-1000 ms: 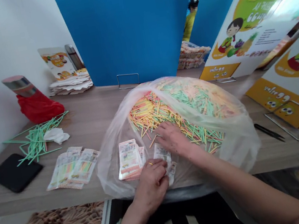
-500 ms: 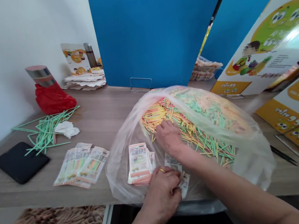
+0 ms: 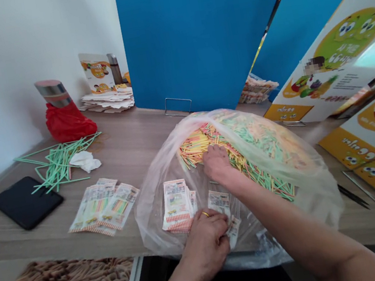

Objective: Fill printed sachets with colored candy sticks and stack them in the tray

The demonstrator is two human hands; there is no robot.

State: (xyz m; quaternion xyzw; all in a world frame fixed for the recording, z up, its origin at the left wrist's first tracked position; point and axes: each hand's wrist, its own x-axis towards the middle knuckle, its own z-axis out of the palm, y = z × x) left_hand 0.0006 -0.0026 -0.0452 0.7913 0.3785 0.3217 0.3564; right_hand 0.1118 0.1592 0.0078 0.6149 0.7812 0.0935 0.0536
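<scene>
A large clear plastic bag (image 3: 155, 165) lies open on the table with a heap of thin coloured sticks (image 3: 192, 148) inside, yellow, green and pink. At the heap's near left edge is my right hand (image 3: 217, 166), its fingers curled down on the sticks; its fingertips are partly hidden. My left hand (image 3: 206, 236), with a ring, has its fingers closed over the lower end of a small printed packet (image 3: 219, 201). Another small packet (image 3: 234, 233) sticks out beside its fingertips. To its left, a stack of printed packets (image 3: 176, 205) rests on the bag.
Filled packets (image 3: 101, 206) lie left of the bag. Beyond them are a black tablet-like object (image 3: 26, 203), long green sticks (image 3: 56, 166), a crumpled tissue (image 3: 85, 162) and a red cloth bag (image 3: 70, 122). Dark tweezers (image 3: 353, 196) and display boxes (image 3: 364, 153) stand right.
My right hand has shifted slightly right and up along the heap's edge. More of the small packet above my left hand shows now. The left hand stays almost in place.
</scene>
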